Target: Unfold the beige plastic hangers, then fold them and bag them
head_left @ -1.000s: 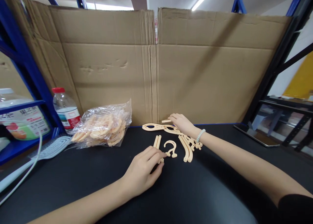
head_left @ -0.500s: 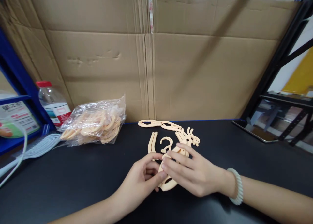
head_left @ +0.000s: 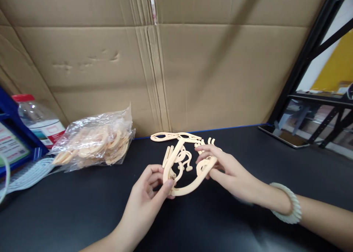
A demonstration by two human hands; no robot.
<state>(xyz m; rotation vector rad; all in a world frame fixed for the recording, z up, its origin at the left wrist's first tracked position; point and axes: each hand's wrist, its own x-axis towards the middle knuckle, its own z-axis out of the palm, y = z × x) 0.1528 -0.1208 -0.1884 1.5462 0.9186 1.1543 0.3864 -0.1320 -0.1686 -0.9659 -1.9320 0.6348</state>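
Note:
A beige folding hanger piece is spread into a V between my two hands, its bend low and its arms rising up and to the right. Near that bend, my left hand pinches it between thumb and fingers. My right hand is closed around the end of its right arm. Behind it lie a beige hook and narrow curved strips, partly covered by the held piece. Farther back on the black table rests a flat beige hanger piece with oval openings.
More small beige hooks lie partly behind my right hand. A clear plastic bag of beige parts stands at left, beside a red-capped bottle and a pale blue brush-like thing. A cardboard wall closes the back; a flat dark device lies at right.
The hanger piece, folded together earlier, is now spread into a V. My right hand has moved from covering it to gripping one arm's end. The view has turned slightly right.

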